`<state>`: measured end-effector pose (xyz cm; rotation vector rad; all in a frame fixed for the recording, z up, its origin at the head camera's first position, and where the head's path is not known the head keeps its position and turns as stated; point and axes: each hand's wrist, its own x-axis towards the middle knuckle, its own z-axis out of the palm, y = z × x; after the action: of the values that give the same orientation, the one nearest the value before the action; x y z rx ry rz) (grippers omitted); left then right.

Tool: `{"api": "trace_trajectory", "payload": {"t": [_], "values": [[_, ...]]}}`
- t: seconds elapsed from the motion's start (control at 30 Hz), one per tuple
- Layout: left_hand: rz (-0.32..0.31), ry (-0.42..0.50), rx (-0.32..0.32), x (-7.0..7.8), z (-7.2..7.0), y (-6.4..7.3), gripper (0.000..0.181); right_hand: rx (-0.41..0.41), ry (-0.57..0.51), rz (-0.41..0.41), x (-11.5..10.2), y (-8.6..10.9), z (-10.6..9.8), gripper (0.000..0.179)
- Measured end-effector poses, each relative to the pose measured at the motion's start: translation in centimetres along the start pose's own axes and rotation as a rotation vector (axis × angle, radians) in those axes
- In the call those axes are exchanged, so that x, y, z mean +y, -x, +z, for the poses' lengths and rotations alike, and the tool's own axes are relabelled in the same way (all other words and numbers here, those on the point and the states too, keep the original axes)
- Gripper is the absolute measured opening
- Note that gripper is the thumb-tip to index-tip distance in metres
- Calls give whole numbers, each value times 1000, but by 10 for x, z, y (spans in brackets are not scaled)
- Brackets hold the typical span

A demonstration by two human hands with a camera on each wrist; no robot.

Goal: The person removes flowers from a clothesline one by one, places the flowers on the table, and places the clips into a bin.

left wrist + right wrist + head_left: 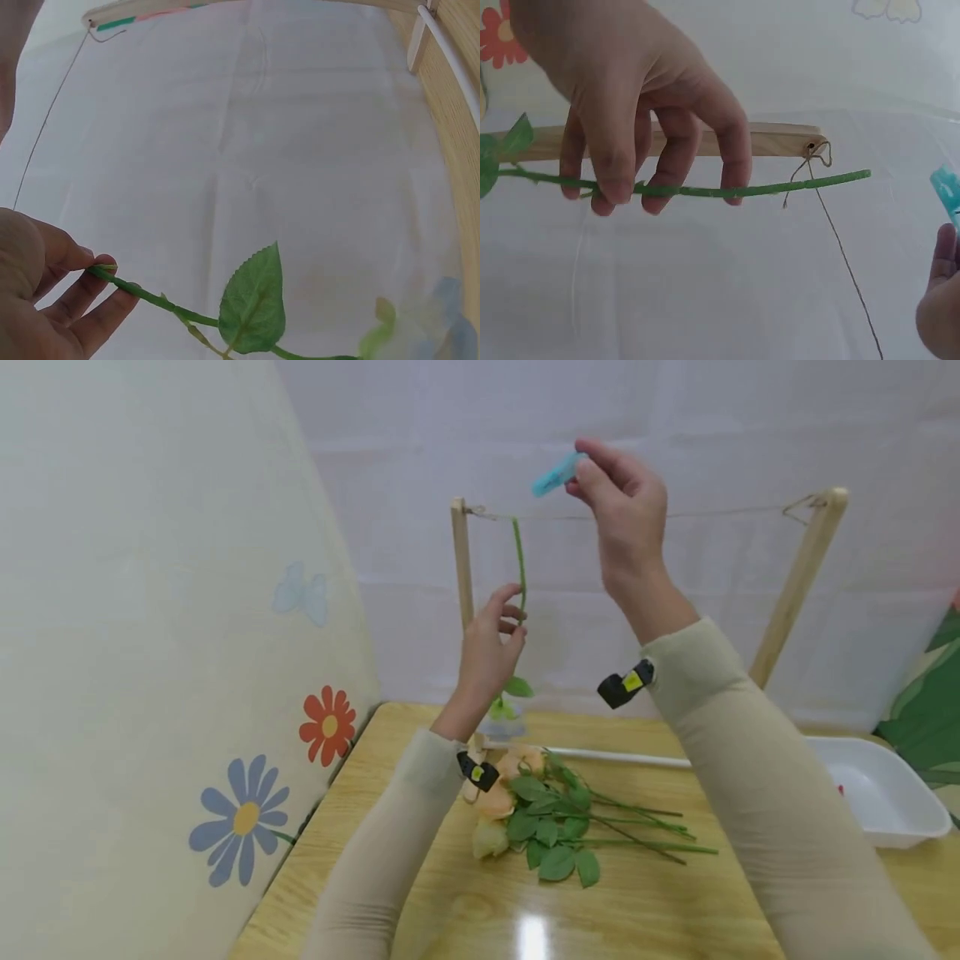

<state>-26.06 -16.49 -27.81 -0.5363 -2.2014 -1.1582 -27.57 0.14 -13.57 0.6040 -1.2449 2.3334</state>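
Observation:
My left hand (491, 647) pinches the green stem (520, 556) of a flower between thumb and fingers. This flower hangs head down, its pale bluish-white bloom (427, 330) low near the tabletop and blurred. One leaf (253, 304) sticks out from the stem. The bare stem end reaches up to a thin string (720, 512) tied between two wooden posts; whether they touch I cannot tell. Above the string, right of the stem, my right hand (630, 518) holds a light-blue clothespin (553, 477) between thumb and fingers.
Several peach and cream roses (517, 768) with leafy stems lie on the wooden table (465, 910). Behind them runs a white rod (622, 756). A white tub (885, 785) stands at the right. The left post (461, 560) is near the painted wall; the right post (798, 585) leans outward.

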Motion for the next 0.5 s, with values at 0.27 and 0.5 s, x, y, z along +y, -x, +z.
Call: {"api": "trace_trajectory", "payload": {"t": [0.27, 0.5], "values": [[125, -104, -46, 5, -3, 9, 52, -93, -23, 53, -10, 8, -26, 19], [246, -235, -47, 5, -5, 13, 53, -154, -65, 66, -15, 11, -40, 16]]}}
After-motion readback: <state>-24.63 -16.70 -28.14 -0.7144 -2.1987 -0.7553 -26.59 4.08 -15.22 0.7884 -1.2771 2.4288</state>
